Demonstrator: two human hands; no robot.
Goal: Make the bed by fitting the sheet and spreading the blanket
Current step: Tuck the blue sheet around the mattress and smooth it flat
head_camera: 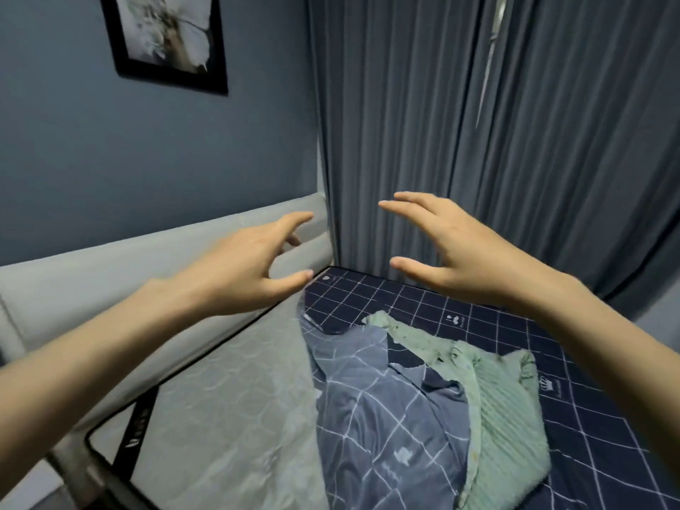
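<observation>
Overhead, both hands (346, 259) spread, empty, above sheet (460, 311) corner nr headboard (110, 285); mattress (228, 392) edge bare, seemingly.

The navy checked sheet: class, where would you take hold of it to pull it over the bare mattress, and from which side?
Grip the sheet at its loose, turned-back edge, where the paler underside shows beside the bare mattress. Come from above with the left hand and right hand, both open now, pinch the bunched folds and draw them toward the headboard. That edge is raised and free; the far part already lies flat.
</observation>
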